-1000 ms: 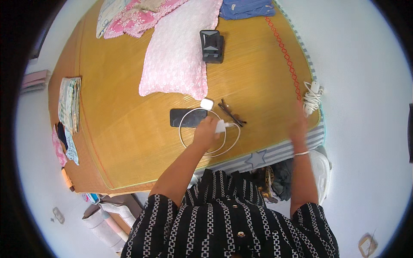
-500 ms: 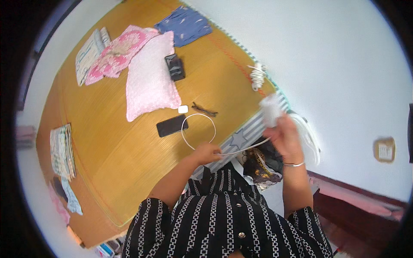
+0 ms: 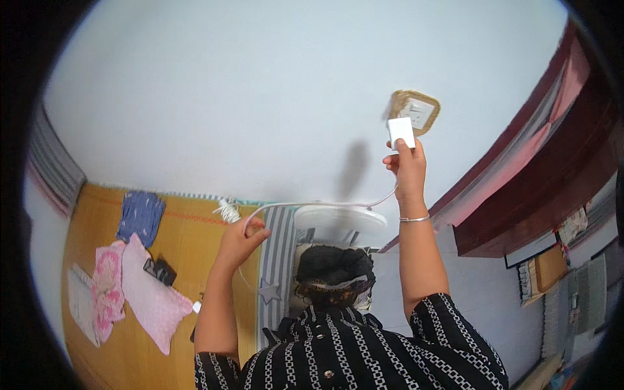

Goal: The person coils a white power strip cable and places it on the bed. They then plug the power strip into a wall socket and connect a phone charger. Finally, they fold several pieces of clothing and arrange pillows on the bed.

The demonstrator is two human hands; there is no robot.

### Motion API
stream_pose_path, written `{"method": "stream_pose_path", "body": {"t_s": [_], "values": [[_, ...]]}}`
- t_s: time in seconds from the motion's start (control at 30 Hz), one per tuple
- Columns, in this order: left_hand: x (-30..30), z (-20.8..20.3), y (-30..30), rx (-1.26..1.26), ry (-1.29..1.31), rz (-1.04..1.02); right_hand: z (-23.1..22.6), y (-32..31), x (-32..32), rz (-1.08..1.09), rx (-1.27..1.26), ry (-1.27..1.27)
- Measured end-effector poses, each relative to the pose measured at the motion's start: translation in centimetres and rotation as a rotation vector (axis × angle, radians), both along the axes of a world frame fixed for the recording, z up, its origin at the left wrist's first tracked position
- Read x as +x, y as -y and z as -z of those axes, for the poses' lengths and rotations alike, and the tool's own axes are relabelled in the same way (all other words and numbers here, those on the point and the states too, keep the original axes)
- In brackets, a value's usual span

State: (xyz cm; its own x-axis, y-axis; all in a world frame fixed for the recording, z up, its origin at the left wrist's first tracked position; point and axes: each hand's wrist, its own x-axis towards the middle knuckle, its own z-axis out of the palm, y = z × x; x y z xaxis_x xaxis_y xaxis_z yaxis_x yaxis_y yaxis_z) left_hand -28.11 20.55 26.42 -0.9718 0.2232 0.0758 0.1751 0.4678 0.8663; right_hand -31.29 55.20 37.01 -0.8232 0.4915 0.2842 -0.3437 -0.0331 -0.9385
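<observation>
To my left is the bed [image 3: 188, 250], its yellow-brown mat [image 3: 185, 221] bordered by a striped sheet [image 3: 277, 250]. On it I see a pink pillow [image 3: 146, 296], a pink cloth [image 3: 107, 286], a blue cloth [image 3: 139, 218], a black gadget [image 3: 161, 272] at the pillow's edge, a small white case [image 3: 197, 307] and a bundled white cord [image 3: 227, 211].

The right hand [image 3: 409, 170] grips a white power adapter [image 3: 401, 133] near the wall socket [image 3: 422, 113]. The left hand [image 3: 239, 242] holds a white cable [image 3: 325, 205] spanning both hands.

the white adapter [image 3: 402, 134] hides part of the wall socket [image 3: 421, 113]; the lower edge crops the shirt [image 3: 351, 357].
</observation>
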Motion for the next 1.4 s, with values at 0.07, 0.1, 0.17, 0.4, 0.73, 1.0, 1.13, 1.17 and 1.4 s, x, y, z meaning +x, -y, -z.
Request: {"method": "stream_pose_path", "body": {"t_s": [0.07, 0.1, 0.17, 0.4, 0.73, 1.0, 1.13, 1.17, 1.4], "values": [[-2.8, -1.8, -4.0, -0.005, -0.032, 0.040, 0.5, -3.6, -0.5, 0.177, 0.327, 0.058], [-4.1, -2.7, -6.0, -0.005, -0.057, 0.052, 0.8, -5.2, -0.8, 0.267, 0.493, 0.095], [-5.8, -3.8, -8.6, -0.021, -0.096, 0.062, 2.3, -7.4, -1.6, 0.360, 0.644, 0.161], [-10.2, -3.2, -14.4, -0.088, -0.220, 0.144, 3.4, -10.1, -4.4, 0.490, 0.881, 0.142], [-13.6, -3.4, -18.5, -0.105, -0.302, 0.179, 2.1, -10.5, -4.7, 0.438, 0.911, 0.214], [-13.8, -2.5, -18.8, -0.048, -0.297, 0.211, 0.9, -9.2, -5.6, 0.495, 1.044, 0.388], [-13.7, -3.0, -19.7, -0.088, -0.247, 0.202, -0.7, -8.5, -6.4, 0.504, 1.045, 0.488], [-13.7, -3.1, -19.8, -0.087, -0.244, 0.200, -1.1, -8.4, -7.0, 0.494, 1.036, 0.512], [-13.6, 0.2, -16.5, -0.111, -0.355, 0.145, 1.7, -11.3, -9.3, 0.267, 1.074, 0.370]]}}
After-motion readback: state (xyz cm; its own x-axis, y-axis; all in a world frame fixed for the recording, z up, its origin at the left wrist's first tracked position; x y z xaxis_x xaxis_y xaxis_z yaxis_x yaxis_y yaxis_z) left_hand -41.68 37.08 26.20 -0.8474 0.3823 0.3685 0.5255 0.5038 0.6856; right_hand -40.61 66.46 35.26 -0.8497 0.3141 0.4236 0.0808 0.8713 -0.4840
